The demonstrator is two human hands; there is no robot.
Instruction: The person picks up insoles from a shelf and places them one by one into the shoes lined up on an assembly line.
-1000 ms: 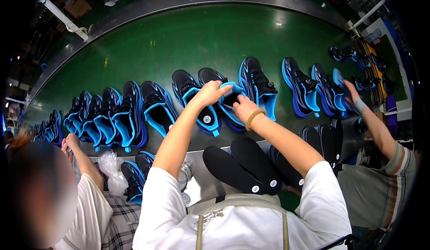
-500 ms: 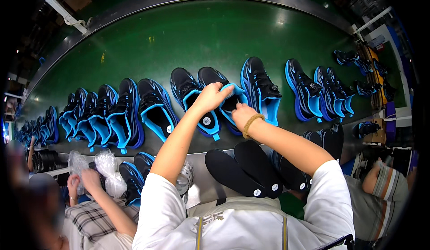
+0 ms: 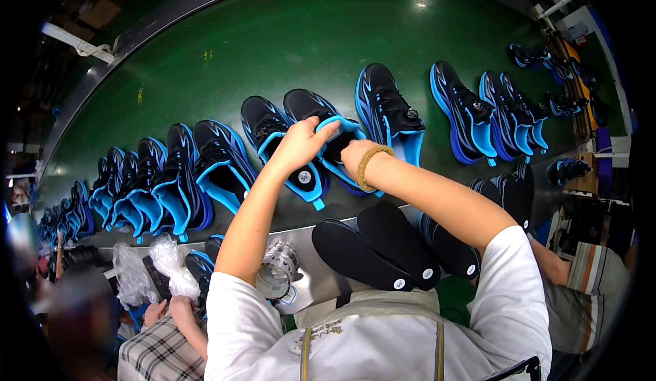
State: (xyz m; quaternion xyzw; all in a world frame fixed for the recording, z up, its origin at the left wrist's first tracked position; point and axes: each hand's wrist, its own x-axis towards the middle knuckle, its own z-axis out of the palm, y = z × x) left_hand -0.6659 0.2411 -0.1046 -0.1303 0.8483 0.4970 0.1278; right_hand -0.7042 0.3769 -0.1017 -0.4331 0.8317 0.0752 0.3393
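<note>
A black sneaker with blue lining (image 3: 309, 102) lies on the green work surface, its toe pointing away from me. My left hand (image 3: 298, 146) pinches the blue-edged tongue of this shoe and holds it up. At the shoe's opening my right hand (image 3: 357, 160) is closed, its curled fingertips down at the inside and hidden from view. What they grip cannot be made out. Close on the left sits another sneaker (image 3: 262, 115) with a dark insole and a round white sticker inside. A sneaker with a round dial (image 3: 380, 97) stands just to the right.
Black insoles (image 3: 339, 252) with white stickers lie on the metal ledge (image 3: 311, 280) before me. Beside them is a roll of clear tape (image 3: 277, 271). More sneakers (image 3: 179, 176) line both sides. A co-worker's hands (image 3: 181, 313) are at lower left, near clear plastic bags (image 3: 171, 265).
The view has shifted slightly, and the shoes now appear further left. My right hand has moved closer in over the shoe opening. The co-worker's hands have come away from the plastic bags.
</note>
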